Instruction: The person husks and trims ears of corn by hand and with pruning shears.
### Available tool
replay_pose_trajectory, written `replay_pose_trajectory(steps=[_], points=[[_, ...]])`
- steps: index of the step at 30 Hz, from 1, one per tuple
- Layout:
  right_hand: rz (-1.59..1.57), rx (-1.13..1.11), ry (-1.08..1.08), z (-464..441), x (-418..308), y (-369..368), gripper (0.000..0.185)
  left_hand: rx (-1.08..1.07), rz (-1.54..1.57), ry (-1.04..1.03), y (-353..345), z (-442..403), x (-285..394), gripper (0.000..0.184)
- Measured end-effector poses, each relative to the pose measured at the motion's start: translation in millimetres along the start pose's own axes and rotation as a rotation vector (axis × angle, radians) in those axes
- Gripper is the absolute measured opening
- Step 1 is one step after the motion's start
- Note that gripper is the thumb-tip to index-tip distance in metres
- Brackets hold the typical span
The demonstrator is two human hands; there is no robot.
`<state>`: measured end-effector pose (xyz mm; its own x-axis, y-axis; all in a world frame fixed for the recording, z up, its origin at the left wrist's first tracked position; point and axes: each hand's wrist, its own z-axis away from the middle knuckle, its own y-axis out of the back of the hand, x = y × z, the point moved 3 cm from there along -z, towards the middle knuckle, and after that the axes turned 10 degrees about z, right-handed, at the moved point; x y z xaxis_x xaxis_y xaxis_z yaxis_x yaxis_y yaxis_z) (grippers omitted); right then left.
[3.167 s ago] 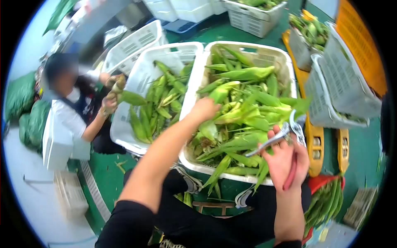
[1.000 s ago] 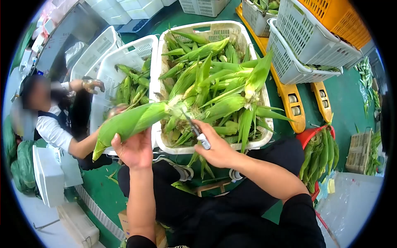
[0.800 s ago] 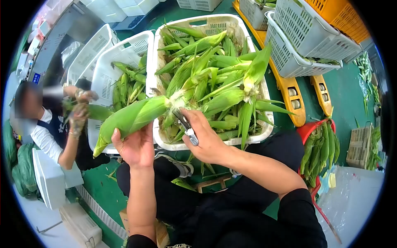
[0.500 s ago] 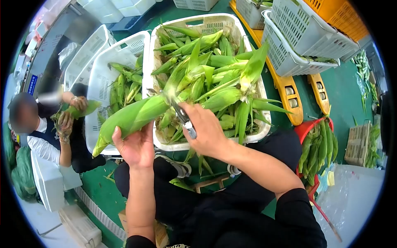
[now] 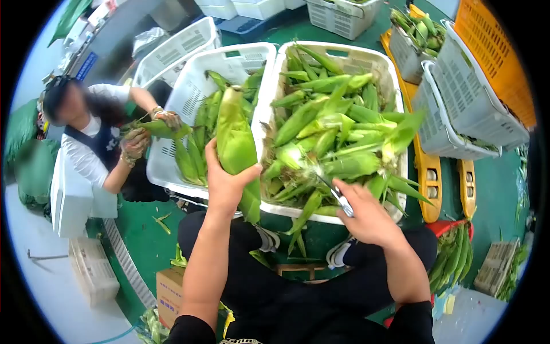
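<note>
My left hand (image 5: 226, 182) is closed around an ear of corn (image 5: 236, 137) in its green husk. Its pale blunt end points up and its narrow end hangs down below my fingers. In my right hand (image 5: 371, 217) is a knife (image 5: 342, 200), its silver handle in my fist and its dark blade aimed up and left. The blade is over the right basket (image 5: 403, 195), apart from the held ear. Loose green husks and corn ears (image 5: 349, 129) heap that basket; more ears (image 5: 197, 152) lie in the white basket (image 5: 172, 172) to its left.
A co-worker (image 5: 91, 129) at left holds another ear of corn (image 5: 157, 128) in gloved hands. Stacked crates (image 5: 458, 97) and a yellow pallet jack (image 5: 427, 189) stand at right. A red container (image 5: 441, 227) with husks sits by my right knee, and a cardboard box (image 5: 169, 292) is at lower left.
The ear in my left hand has swung from slanting to nearly upright, with its blunt end up. My right hand with the knife has drawn away from that end. The camera view has shifted left.
</note>
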<state>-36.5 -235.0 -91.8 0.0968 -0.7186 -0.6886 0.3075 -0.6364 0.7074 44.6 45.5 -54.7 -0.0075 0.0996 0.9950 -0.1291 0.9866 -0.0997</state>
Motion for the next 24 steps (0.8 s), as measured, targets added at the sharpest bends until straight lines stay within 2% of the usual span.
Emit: replay_pose_trajectory(steps=[1,2,4,6,7,10,13,15,17,21,24], points=[[0.334,0.129,-0.002,1.5,-9.9,5.3,0.063,-0.001,-0.096,-0.025,-4.5,4.4,-4.1,0.089],[0.248,0.239,0.048,-2.4,-8.3,4.2,0.065,-0.013,-0.196,-0.051,-8.5,8.0,-8.4,0.089],[0.053,0.187,0.067,-9.5,-17.4,6.0,0.068,-0.063,-0.359,-0.061,-20.2,13.5,-12.9,0.092],[0.182,0.159,0.088,-18.1,-29.8,4.3,0.071,-0.115,-0.385,-0.059,-32.7,18.3,-16.1,0.092],[0.112,0.151,0.091,-22.5,-29.9,1.7,0.071,-0.141,-0.443,-0.080,-37.4,19.9,-15.1,0.092],[0.199,0.131,0.058,-23.3,-30.2,4.5,0.065,-0.231,-0.597,-0.092,-48.5,27.0,-11.5,0.090],[0.161,0.069,0.044,-20.2,-21.0,3.0,0.067,-0.313,-0.681,-0.026,-52.7,30.3,-9.3,0.089],[0.053,-0.022,0.029,-16.1,-11.1,-0.4,0.073,-0.412,-0.526,0.141,-47.6,29.1,-16.7,0.089],[0.091,-0.018,0.043,-11.4,-6.7,1.7,0.073,-0.503,-0.338,0.295,-48.7,28.8,-19.9,0.090],[0.134,-0.002,0.026,-7.1,-6.1,-2.1,0.072,-0.526,-0.358,0.268,-45.0,26.2,-25.3,0.091],[0.084,-0.022,0.025,-8.4,-5.8,1.0,0.072,-0.539,-0.286,0.325,-39.2,24.8,-28.8,0.092]])
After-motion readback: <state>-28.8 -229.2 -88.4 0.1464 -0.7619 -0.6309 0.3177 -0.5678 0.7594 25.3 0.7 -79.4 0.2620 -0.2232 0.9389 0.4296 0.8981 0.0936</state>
